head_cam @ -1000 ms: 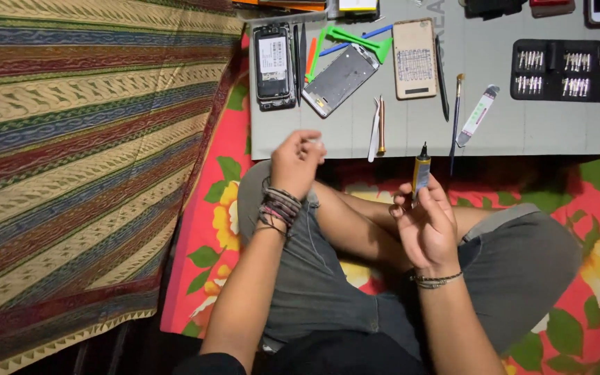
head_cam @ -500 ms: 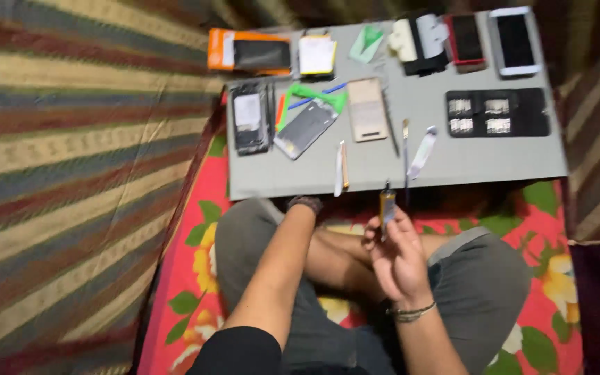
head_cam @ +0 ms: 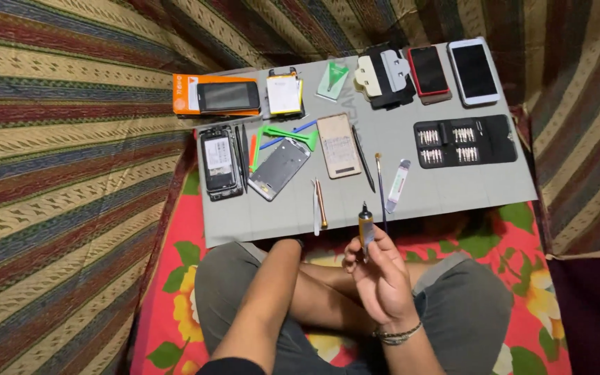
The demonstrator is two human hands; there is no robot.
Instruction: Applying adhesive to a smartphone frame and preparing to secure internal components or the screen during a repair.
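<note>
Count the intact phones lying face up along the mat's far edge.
3: a black phone resting on the orange box at far left, a red-edged phone and a white phone side by side at far right. The dark case beside them may hide another.

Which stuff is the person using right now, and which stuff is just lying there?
In use:
- right hand
- small tube with dark tip, held upright in it

Lying about on the grey mat:
- opened phone
- tweezers
- bit case
- white phone
- orange box

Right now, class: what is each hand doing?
Left hand: hidden behind the legs, cannot be told.
Right hand: closed on a small tube.
</note>
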